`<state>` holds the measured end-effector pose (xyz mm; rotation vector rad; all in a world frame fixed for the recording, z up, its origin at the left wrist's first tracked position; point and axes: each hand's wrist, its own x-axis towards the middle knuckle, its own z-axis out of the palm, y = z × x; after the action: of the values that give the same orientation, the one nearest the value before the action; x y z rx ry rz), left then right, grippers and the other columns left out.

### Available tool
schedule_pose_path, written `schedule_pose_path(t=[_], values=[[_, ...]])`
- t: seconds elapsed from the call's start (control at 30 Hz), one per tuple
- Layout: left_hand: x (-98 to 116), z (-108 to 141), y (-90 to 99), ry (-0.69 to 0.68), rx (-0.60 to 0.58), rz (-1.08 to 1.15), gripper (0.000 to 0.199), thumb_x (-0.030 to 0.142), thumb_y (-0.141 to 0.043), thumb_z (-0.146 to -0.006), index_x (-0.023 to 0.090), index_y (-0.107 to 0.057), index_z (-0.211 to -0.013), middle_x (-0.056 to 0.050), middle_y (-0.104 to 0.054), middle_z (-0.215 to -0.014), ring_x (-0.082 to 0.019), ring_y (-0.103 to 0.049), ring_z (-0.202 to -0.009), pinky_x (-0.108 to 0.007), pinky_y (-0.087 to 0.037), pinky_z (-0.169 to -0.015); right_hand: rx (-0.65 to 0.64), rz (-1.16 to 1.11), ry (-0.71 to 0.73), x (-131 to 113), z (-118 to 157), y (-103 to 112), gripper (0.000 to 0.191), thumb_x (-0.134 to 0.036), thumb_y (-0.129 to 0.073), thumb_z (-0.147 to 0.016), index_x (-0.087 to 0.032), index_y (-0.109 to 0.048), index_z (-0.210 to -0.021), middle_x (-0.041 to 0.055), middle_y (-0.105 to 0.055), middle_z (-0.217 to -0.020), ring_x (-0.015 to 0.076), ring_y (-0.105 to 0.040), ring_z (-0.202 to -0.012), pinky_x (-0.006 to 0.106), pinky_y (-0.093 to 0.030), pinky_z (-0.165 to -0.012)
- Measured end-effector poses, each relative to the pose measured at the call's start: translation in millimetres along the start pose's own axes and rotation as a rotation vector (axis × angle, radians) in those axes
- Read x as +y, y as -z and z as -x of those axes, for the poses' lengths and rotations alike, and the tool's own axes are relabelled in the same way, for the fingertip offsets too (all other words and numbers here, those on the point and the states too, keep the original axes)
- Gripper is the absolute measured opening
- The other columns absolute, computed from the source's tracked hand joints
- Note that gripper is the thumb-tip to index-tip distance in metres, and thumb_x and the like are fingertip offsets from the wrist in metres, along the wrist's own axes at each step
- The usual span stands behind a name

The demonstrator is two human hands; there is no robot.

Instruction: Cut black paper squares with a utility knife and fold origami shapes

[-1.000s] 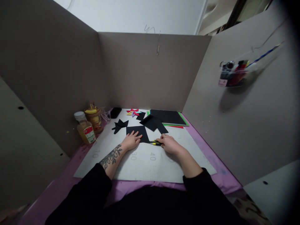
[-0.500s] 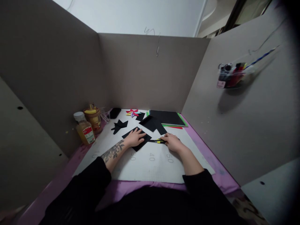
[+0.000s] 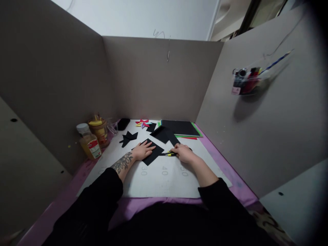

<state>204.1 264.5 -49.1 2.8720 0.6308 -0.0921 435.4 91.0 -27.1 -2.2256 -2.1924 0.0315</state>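
My left hand (image 3: 142, 150) lies flat with its fingers spread on a square of black paper (image 3: 150, 158), covering its left part. To the right, my right hand (image 3: 183, 152) is closed around black-and-yellow scissors (image 3: 171, 154), whose handles are mostly hidden under the fingers. The scissors lie low over the white board, their tips pointing left at the paper's right corner. Just beyond the right hand is a folded black paper piece (image 3: 161, 135) with a strip reaching towards the fingers. A folded black paper shape (image 3: 128, 138) with pointed ends rests beyond the left hand.
A stack of coloured paper (image 3: 180, 127), black on top, lies at the back right. Small bright folded papers (image 3: 143, 123) sit at the back. Along the left stand a bottle (image 3: 90, 143), a yellow-lidded jar (image 3: 99, 129) and a clear cup (image 3: 112, 127). A container (image 3: 247, 83) hangs on the right wall.
The view has shifted slightly, so everything sits a little further left. My left hand has slid slightly left on the paper, and the scissors' tips are slightly nearer its corner.
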Motion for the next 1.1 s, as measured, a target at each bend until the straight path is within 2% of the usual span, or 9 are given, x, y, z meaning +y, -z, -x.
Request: schedule_pose_path(t=[0.17,0.33,0.67,0.93,1.1], values=[[0.5,0.3,0.2,0.0,0.006,0.014,0.05,0.051,-0.021,-0.092,0.04,-0.03,-0.14,0.003,-0.019,-0.153,-0.028,-0.009,-0.14,-0.054,-0.012,-0.108,0.012,0.004,0.008,3.0,4.3,-2.8,0.044,-0.014,-0.048,-0.08,-0.031,-0.059,-0.118,0.0082,-0.054,-0.11,0.0227,-0.05,-0.094,0.031,-0.03,-0.075],[-0.6,-0.9,-1.1,0.009,0.004,0.025,0.05,0.052,-0.021,-0.092,0.04,-0.03,-0.14,0.004,-0.019,-0.153,-0.027,-0.009,-0.141,-0.054,-0.011,-0.109,0.012,0.031,0.0,-5.3,-0.3,-1.8,0.044,-0.012,-0.048,-0.078,-0.031,-0.06,-0.117,0.0086,-0.054,-0.109,0.0231,-0.05,-0.093,0.031,-0.031,-0.075],[-1.4,-1.0,-3.1,-0.006,0.015,0.014,0.05,0.051,-0.021,-0.092,0.04,-0.029,-0.14,0.003,-0.019,-0.153,-0.028,-0.01,-0.14,-0.055,-0.013,-0.108,-0.002,0.005,0.021,-8.3,6.1,1.6,0.043,-0.012,-0.049,-0.078,-0.029,-0.061,-0.116,0.0092,-0.054,-0.108,0.0231,-0.049,-0.092,0.033,-0.03,-0.075],[-1.1,-0.3,-1.6,-0.011,0.011,0.011,0.05,0.051,-0.021,-0.093,0.04,-0.029,-0.141,0.002,-0.018,-0.153,-0.029,-0.01,-0.14,-0.056,-0.013,-0.107,0.021,0.022,0.072,-23.2,-0.2,1.0,0.04,-0.013,-0.051,-0.077,-0.027,-0.063,-0.112,0.0088,-0.056,-0.107,0.0238,-0.05,-0.092,0.031,-0.031,-0.075],[-5.0,-3.3,-5.4,-0.028,0.013,-0.003,0.051,0.051,-0.021,-0.092,0.039,-0.029,-0.141,0.0,-0.019,-0.153,-0.03,-0.01,-0.14,-0.058,-0.015,-0.106,0.034,-0.025,0.077,-20.5,3.6,-2.4,0.04,-0.012,-0.05,-0.078,-0.027,-0.063,-0.114,0.0079,-0.057,-0.107,0.0213,-0.05,-0.09,0.03,-0.031,-0.077]])
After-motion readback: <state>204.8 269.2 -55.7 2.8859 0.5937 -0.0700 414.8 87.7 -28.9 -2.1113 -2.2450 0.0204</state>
